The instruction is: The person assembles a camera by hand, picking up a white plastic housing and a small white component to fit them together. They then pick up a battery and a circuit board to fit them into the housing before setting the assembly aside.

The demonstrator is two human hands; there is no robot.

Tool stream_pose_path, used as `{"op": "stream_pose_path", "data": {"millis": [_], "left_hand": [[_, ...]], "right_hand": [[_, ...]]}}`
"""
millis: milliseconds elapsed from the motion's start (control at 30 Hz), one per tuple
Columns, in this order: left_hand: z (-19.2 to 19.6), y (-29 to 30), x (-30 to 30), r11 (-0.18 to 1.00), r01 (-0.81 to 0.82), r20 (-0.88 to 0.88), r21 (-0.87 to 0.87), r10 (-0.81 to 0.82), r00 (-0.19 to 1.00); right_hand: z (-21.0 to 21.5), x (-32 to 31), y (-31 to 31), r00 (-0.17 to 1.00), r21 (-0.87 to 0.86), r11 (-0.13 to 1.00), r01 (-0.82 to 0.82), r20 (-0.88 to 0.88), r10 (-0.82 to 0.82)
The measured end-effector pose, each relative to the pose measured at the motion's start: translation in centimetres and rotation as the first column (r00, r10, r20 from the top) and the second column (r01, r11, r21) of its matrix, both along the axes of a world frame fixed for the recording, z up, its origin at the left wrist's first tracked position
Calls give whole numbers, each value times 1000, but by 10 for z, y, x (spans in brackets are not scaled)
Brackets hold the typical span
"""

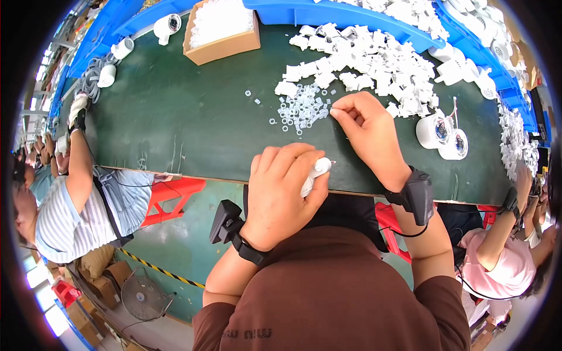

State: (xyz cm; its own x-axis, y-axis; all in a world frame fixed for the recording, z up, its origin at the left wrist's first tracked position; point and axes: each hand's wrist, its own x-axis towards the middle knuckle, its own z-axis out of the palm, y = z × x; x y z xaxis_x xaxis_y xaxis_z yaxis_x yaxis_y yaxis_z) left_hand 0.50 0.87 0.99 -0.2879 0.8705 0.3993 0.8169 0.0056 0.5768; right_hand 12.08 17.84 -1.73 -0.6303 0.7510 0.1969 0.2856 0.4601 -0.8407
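My left hand (281, 190) is wrapped round a small white plastic part (320, 168) at the table's near edge. A rounded end of that part and a thin tip sticking out to the right show; my fingers cover the rest. Just beyond, on the right, my right hand (372, 131) has thumb and forefinger pinched together. Whatever lies in the pinch is too small to make out. Its fingertips are beside a loose heap of small translucent rings (303, 108). Behind the rings spreads a big pile of white angular plastic pieces (374, 64).
Two round white housings (434, 131) with exposed wires stand at the right. An open carton (225, 54) of whitish small parts sits at the back of the green table (175, 105). Blue bins (351, 20) line the far side. Co-workers sit left and right.
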Motion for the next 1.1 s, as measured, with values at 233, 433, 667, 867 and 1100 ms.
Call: {"op": "stream_pose_path", "data": {"millis": [233, 433, 667, 867, 1100], "left_hand": [[-3, -7, 1, 1000, -14, 36, -25, 15, 999], [-4, -1, 2, 1000, -2, 22, -11, 2, 1000], [-14, 1, 2, 997, 4, 31, 81, -7, 1000], [-14, 2, 4, 995, 4, 9, 97, -5, 1000], [-19, 2, 7, 985, -53, 12, 164, 51, 999]], "right_hand": [[48, 32, -33, 978, -647, 745, -166, -205, 39], [40, 37, -56, 925, -660, 675, -330, -368, 93], [41, 31, -51, 945, -778, 549, -304, -317, 74], [38, 27, -54, 958, -777, 566, -276, -266, 102], [35, 26, -66, 937, -807, 537, -246, -339, -81]]}}
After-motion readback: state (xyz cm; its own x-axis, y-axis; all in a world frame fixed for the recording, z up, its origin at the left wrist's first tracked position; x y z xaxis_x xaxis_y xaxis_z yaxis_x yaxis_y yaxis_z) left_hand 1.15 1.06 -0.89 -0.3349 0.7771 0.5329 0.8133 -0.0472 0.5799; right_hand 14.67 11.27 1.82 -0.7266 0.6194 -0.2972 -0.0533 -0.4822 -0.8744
